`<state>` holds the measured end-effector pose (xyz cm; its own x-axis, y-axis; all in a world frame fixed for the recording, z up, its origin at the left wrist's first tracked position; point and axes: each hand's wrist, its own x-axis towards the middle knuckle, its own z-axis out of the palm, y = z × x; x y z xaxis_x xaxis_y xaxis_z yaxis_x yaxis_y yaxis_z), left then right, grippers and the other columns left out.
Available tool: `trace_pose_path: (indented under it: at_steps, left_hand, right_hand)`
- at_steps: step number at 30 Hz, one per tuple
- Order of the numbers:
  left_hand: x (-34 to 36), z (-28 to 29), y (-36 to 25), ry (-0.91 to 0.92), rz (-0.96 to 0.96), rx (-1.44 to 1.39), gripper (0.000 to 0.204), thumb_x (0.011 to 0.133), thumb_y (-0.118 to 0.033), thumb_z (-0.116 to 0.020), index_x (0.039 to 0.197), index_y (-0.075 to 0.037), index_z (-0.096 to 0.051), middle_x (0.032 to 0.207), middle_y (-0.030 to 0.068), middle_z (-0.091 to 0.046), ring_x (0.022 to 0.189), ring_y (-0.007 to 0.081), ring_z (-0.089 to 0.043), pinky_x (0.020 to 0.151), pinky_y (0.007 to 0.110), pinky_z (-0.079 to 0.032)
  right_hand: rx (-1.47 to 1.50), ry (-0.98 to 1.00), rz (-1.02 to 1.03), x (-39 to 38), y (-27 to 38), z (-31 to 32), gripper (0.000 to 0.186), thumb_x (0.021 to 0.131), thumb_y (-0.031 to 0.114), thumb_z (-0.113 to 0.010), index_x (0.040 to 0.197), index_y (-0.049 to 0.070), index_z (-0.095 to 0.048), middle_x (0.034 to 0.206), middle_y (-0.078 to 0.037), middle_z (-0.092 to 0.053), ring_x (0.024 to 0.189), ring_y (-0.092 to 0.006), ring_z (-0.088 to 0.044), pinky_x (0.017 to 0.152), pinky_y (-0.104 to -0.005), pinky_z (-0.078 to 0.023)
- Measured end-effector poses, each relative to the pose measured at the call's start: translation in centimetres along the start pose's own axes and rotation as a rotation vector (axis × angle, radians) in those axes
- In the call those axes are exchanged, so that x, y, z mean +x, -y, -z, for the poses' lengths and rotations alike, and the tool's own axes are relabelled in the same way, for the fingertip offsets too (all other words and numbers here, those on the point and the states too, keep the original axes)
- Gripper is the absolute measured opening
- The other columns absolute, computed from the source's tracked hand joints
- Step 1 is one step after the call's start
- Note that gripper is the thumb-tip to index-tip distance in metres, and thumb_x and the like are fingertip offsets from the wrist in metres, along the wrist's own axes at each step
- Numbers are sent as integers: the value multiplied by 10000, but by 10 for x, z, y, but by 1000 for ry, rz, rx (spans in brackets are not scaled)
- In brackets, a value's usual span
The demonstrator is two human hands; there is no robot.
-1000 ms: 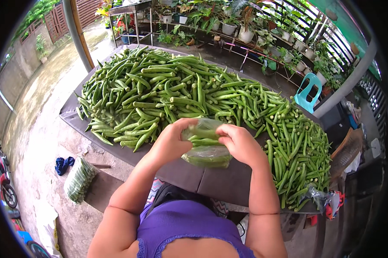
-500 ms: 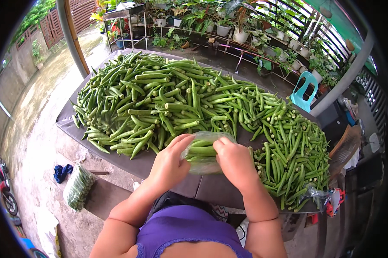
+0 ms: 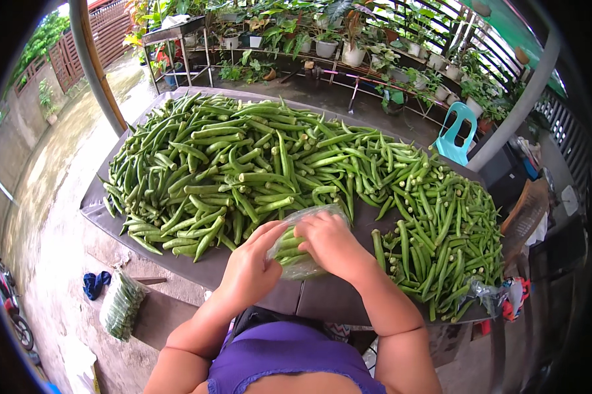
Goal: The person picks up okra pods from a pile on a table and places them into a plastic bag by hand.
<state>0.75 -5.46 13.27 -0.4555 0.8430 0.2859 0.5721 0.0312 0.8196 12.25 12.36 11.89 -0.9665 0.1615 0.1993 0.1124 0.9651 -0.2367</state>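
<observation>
A clear plastic bag [image 3: 307, 270] with several green okra pods [image 3: 288, 248] in it lies at the near side of the table, between my hands. My left hand [image 3: 251, 261] is closed on the bag's left side, thumb toward the pods. From the right, my right hand [image 3: 332, 241] reaches over the bag, its curled fingers gripping the plastic at the top. Beyond my hands spreads a large heap of okra [image 3: 204, 164]. Smaller okra pods form another heap [image 3: 440, 230] to the right.
The dark table [image 3: 338, 299] carries both heaps. Crumpled clear plastic [image 3: 483, 295] sits at its right corner. A filled bag of okra [image 3: 122, 305] rests on a bench at the left, beside a dark blue cloth [image 3: 96, 284]. A turquoise chair [image 3: 457, 134] and a grey post [image 3: 516, 105] stand behind.
My right hand has moved left across the bag, closer to my left hand. The bag now sits tilted and a bit lower, with more of its pods covered by my fingers.
</observation>
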Motion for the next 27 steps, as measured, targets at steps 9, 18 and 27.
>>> trace_pose_path:
  at_steps: [9,18,27]
  left_hand:
    - [-5,6,7,28,54,-2,655,708,94,-523,1352,-4,-600,1308,173,-628,680,133,-576,592,254,-455]
    - [2,6,5,76,33,-41,628,719,52,-558,1343,-7,-589,1361,168,-607,598,202,-601,577,310,-492]
    - [4,14,13,81,96,-90,657,702,51,-573,1356,-9,-590,1344,138,-619,652,148,-562,625,276,-476]
  right_hand:
    - [563,-245,135,-2,-1,37,242,860,44,-733,1098,16,-699,1034,-130,-703,998,-309,-686,821,-360,-550]
    - [57,-386,-583,43,-188,-92,206,861,82,-717,1053,7,-710,952,-222,-730,907,-398,-703,815,-452,-550]
    - [102,-310,-703,-10,-166,-44,260,873,66,-724,1113,-27,-690,1025,-213,-734,926,-334,-714,828,-410,-543]
